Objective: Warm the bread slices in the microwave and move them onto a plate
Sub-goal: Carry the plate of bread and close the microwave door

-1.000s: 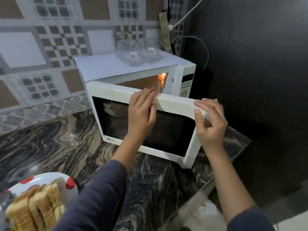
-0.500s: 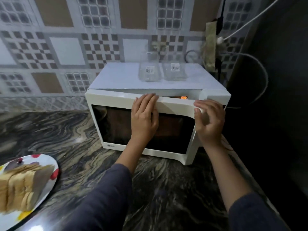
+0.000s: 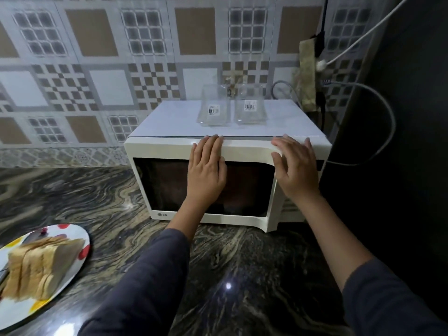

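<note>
Pressing microwave door [image 3: 167,148]: left hand [image 3: 206,172], right hand [image 3: 297,169]; bread slices [image 3: 40,269] well left.

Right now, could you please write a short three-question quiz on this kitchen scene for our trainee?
1. True or false: the bread slices lie on the spotted plate.
2. What stands on the microwave? A. two clear containers B. a kettle C. a bowl
3. Fill in: the left hand rests flat on the microwave's ____.
Key: 1 true; 2 A; 3 door.
</note>
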